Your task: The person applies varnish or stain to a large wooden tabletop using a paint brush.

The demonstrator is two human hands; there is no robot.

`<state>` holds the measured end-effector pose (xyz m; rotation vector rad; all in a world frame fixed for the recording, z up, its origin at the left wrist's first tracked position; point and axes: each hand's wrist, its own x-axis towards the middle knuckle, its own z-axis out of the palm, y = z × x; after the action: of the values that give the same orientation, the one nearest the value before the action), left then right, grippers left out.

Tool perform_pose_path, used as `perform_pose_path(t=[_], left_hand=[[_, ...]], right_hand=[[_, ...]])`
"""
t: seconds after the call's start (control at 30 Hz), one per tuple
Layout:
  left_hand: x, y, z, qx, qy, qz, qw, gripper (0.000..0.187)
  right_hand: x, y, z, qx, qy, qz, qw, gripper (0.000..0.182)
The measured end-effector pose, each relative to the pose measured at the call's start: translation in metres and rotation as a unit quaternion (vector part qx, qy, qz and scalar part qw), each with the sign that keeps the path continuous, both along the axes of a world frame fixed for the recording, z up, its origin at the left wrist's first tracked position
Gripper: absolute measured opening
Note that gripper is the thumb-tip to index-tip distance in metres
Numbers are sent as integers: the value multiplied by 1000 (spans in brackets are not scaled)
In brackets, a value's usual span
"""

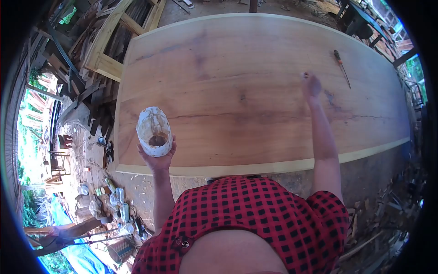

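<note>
My left hand point(160, 160) is wrapped round the lower part of a white, cut-open plastic container point(143, 124). The container is tilted so its stained inside shows, with some brown stuff at the bottom. A large wooden panel point(219, 96) with a pale edge strip lies in front of me. Over its right half is my right hand point(311, 85), with the arm stretched out and the fingers closed. Whatever those fingers may hold is too small to make out. To the right of that hand, a screwdriver point(342, 68) with a dark and orange handle lies on the panel.
A wooden frame point(107, 66) leans beside the panel's far left corner, near stacked timber. Several bottles and jars point(119, 196) stand on the floor at left, with a woven basket point(121, 250) close by. Wood scraps point(388, 223) lie at lower right.
</note>
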<state>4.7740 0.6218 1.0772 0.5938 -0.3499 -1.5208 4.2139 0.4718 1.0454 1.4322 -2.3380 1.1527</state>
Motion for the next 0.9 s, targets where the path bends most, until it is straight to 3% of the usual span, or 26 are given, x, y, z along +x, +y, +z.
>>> perform_pose_path(t=[0.1, 0.17, 0.23, 0.33, 0.37, 0.4, 0.43, 0.53, 0.57, 0.6, 0.63, 0.67, 0.73, 0.8, 0.87, 0.9], left_hand=[[15, -1, -4, -9, 13, 3, 1000, 88], [30, 3, 1, -26, 7, -12, 1000, 83], [71, 6, -7, -21, 11, 1, 1000, 83], [120, 19, -15, -10, 36, 28, 999, 83], [135, 26, -17, 0, 54, 42, 998, 84], [151, 33, -18, -1, 55, 50, 997, 84], [105, 24, -30, 1, 61, 61, 996, 84], [148, 43, -38, -1, 90, 104, 991, 89], [155, 48, -42, 7, 96, 125, 988, 92], [161, 52, -45, 9, 96, 134, 986, 92], [166, 56, -48, -19, 111, 124, 986, 87], [136, 45, -54, -13, 107, 129, 986, 88], [139, 46, -61, -6, 112, 132, 985, 91], [168, 44, -67, 2, 124, 147, 981, 91], [171, 42, -69, 10, 124, 141, 982, 92], [165, 40, -69, 5, 124, 148, 981, 92]], right_hand=[[85, -14, -11, 25, 67, 80, 994, 26], [167, -8, 11, 9, 71, 166, 983, 30], [259, -9, 17, 59, 51, 271, 959, 32], [359, -19, 11, 5, 6, 334, 942, 31], [383, -19, 16, 21, -192, 413, 890, 30], [404, -18, 19, 40, -380, 472, 795, 29], [346, -41, 4, 13, -339, 454, 824, 30], [333, -71, 1, -138, -199, 337, 910, 31], [314, -87, -10, -155, -88, 318, 931, 32], [304, -97, -21, -164, -26, 262, 951, 29], [294, -97, -18, -66, -23, 258, 964, 27], [265, -105, -24, 36, -19, 252, 967, 25], [294, -93, -31, -3, 7, 246, 969, 22], [358, -83, -42, -13, 25, 328, 944, 21], [414, -55, -52, -131, -12, 408, 903, 19], [433, -35, -48, -83, -46, 459, 883, 20]])
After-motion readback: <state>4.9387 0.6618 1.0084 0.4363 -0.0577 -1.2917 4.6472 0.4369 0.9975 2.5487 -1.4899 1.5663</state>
